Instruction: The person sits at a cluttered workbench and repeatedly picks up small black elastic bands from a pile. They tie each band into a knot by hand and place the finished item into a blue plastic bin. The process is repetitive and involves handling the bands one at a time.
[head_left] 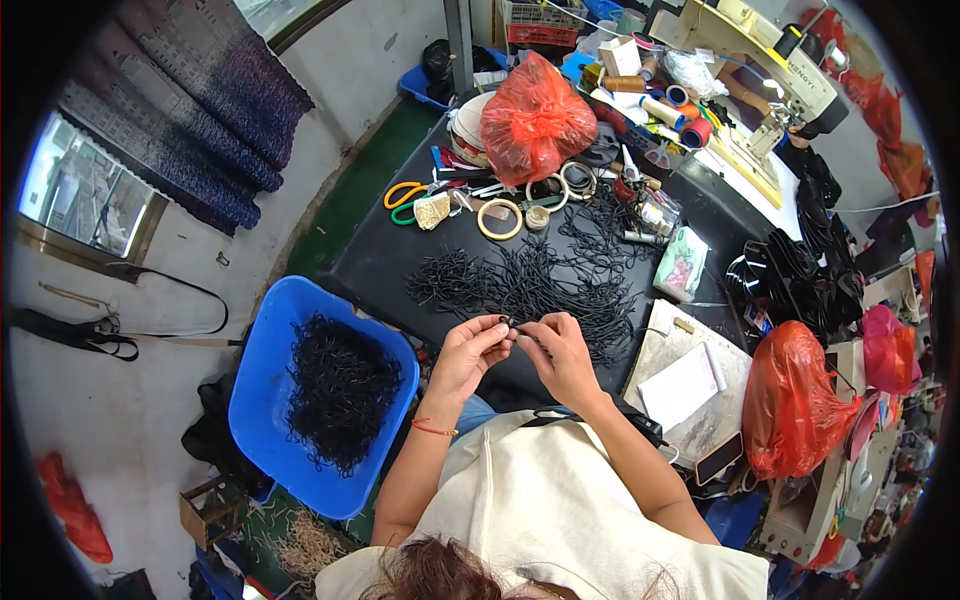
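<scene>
Over the near edge of the black table, my left hand (468, 352) and my right hand (565, 360) meet with fingertips pinched together. Between them is a small piece of black cord (512, 325); most of it is hidden by my fingers. Just beyond my hands lies a tangled heap of thin black cords (545, 285), with a smaller clump (447, 280) to its left. More strands (605, 240) spread toward the far right. A blue plastic basin (250, 400) stands left of my left forearm and holds a big pile of black cords (340, 395).
Scissors (402, 195), tape rolls (499, 219) and a red plastic bag (538, 115) crowd the table's far side. Thread spools (697, 132) and a sewing machine (790, 75) stand far right. A notepad (682, 385), phone (718, 458) and another red bag (795, 400) lie right.
</scene>
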